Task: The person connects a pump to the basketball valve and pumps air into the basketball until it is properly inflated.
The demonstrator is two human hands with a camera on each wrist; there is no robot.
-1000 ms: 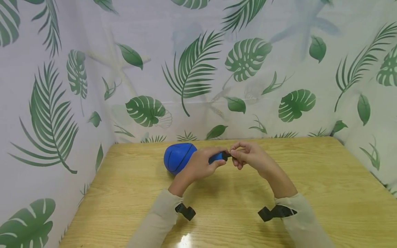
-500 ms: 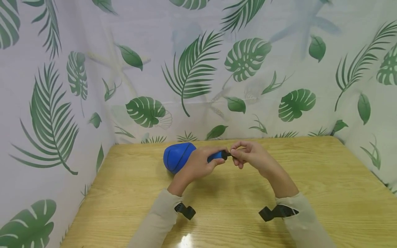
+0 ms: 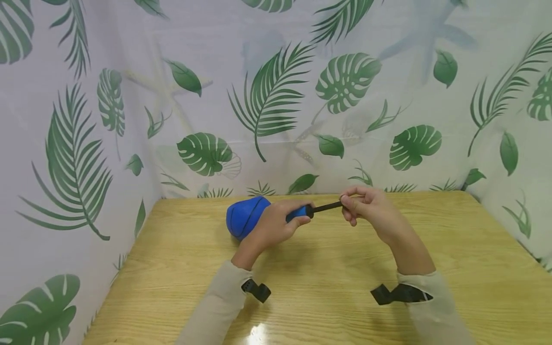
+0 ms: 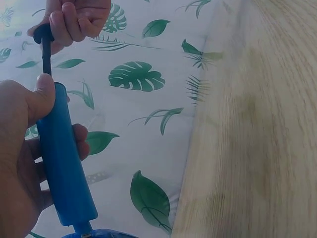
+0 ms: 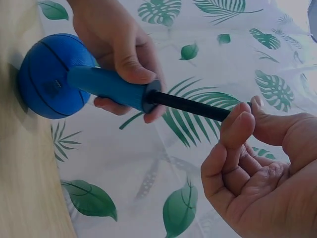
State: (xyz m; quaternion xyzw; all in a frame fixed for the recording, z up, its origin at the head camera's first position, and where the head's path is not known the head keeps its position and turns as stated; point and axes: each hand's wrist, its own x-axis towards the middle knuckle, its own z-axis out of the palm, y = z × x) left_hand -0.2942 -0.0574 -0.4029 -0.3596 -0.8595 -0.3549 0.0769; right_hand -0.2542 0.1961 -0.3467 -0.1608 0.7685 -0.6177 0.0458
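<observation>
While the left hand curls round a blue tubular pump, its nozzle at a black-lined blue ball on the wood-grain table, the right hand pinches the pump's black rod; the ball's dark mark is unreadable.

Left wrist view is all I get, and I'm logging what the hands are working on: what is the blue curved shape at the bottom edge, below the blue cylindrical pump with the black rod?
Observer: The right wrist view shows that it belongs to a blue rounded ball crossed by black lines.

Operator: Understood. I can't see what that ball is standing on, or where; can you?

Observer: Yes. In the head view it appears to rest on the yellowish wood-grain table, close to the far edge.
</observation>
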